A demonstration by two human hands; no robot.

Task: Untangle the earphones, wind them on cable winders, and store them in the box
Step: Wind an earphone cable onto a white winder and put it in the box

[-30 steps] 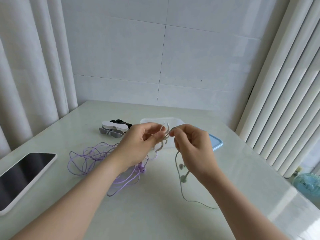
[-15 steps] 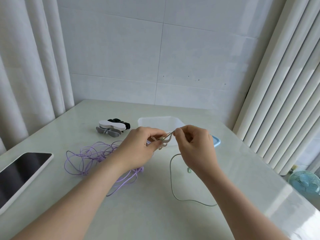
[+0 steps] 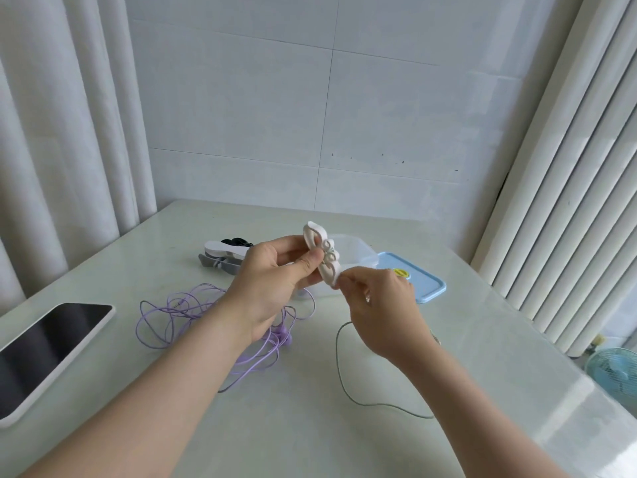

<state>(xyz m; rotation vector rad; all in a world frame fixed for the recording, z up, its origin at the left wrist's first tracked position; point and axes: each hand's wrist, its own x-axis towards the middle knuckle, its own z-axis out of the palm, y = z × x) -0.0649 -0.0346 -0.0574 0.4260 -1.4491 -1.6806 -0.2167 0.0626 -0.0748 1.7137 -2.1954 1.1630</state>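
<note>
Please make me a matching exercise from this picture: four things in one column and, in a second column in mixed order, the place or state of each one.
Things
1. white cable winder
2. grey cable
3. purple earphones
4. blue lid

Place or state
A. tangled on the table
B. lies flat beside the clear box
C. gripped by the left hand
D. trails down from the right hand onto the table

Pairs: 1-C, 2-D, 3-A, 4-B

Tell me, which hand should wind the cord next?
Right. The right hand pinches the grey cord at the winder's lower end; the left hand is busy holding the winder.
</note>
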